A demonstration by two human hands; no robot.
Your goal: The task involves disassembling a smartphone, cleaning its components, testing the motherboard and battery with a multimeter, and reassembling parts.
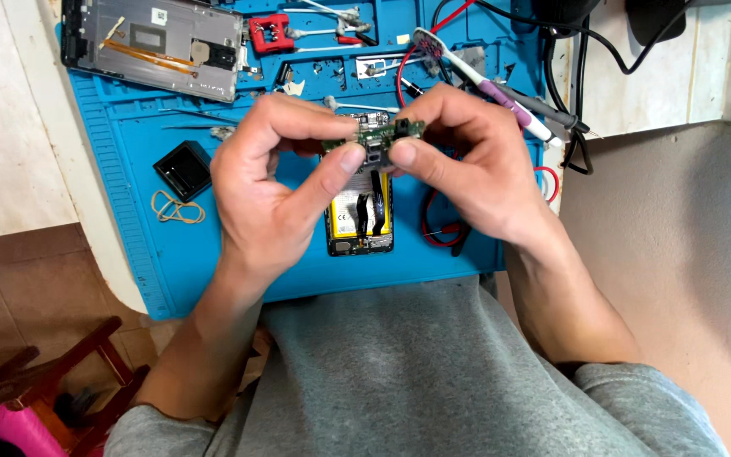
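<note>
I pinch the small green circuit board (376,135) by its ends, left hand (277,182) and right hand (467,161) both closed on it, lifting it above the opened phone (360,216) on the blue mat (171,254) for a closer look.

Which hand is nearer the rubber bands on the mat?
Left. The left hand is just beside the rubber bands; the right hand is farther off, across the circuit board both hands hold.

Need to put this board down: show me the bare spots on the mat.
Bare blue mat lies below the rubber band, left of the opened phone. The mat's top edge is crowded with tools, and red cables fill the right.
</note>
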